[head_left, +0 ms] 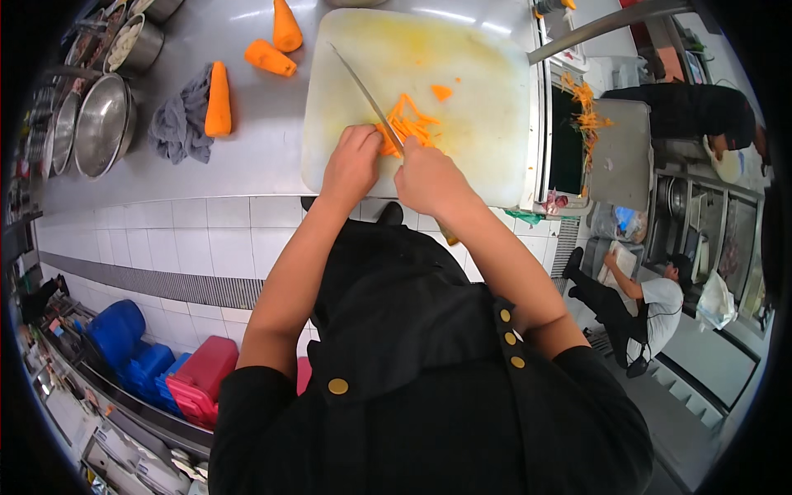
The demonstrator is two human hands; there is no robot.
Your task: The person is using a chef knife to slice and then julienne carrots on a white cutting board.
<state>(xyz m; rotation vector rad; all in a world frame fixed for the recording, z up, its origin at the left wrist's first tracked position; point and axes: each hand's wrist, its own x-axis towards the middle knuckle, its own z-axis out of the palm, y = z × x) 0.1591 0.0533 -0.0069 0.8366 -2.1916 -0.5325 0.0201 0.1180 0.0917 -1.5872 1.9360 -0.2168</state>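
My right hand (433, 176) grips a long kitchen knife (362, 90). Its blade slants up and left across the board, and the butt of the handle shows below my wrist. My left hand (352, 161), fingers curled, holds down an orange carrot piece right beside the blade; the fingers hide most of that piece. Thin carrot strips (413, 129) lie heaped just right of the blade. Farther up the white cutting board (489, 142), which is stained yellow, sits a small carrot offcut (440, 93).
Left of the board are peeled carrots (218, 102), a grey cloth (180, 124) and metal bowls (102, 124). Carrot peelings (585, 105) hang over a dark opening at the right. A person in a grey shirt (662, 309) and another in black (693, 111) are at the right.
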